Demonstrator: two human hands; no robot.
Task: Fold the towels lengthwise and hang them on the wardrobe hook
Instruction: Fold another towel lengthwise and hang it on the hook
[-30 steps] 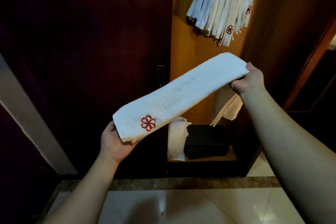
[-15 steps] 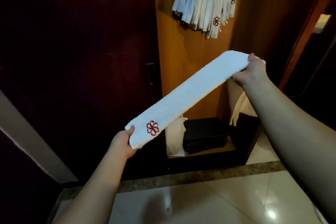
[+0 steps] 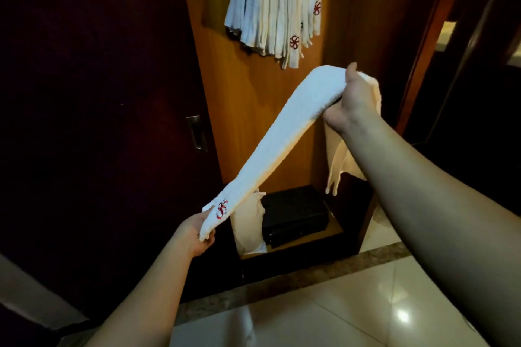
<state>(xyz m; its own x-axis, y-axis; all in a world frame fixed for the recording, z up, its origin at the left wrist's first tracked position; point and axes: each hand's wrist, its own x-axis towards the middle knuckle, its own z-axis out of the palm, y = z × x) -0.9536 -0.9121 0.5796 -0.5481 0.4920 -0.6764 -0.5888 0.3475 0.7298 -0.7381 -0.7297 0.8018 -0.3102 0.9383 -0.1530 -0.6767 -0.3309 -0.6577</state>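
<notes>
Slippage at the near left is the first risk: the left hand (image 3: 197,231) pinches only the very end of the folded towel (image 3: 270,149), just below its red emblem (image 3: 222,209), and so small a hold could let the layers slide apart and undo the lengthwise fold. The towel runs taut and tilted from there, up and to the right, across the open wardrobe (image 3: 253,110). Below it a black case (image 3: 296,214) sits on the wardrobe floor, where a dropped towel would likely land. Higher and farther hangs the bundle of hung towels (image 3: 277,5); the hook itself is hidden, so crowding there could knock others loose. At the right, the right hand (image 3: 353,98) clenches the upper end, its loose tail (image 3: 342,160) dangling, which could snag
</notes>
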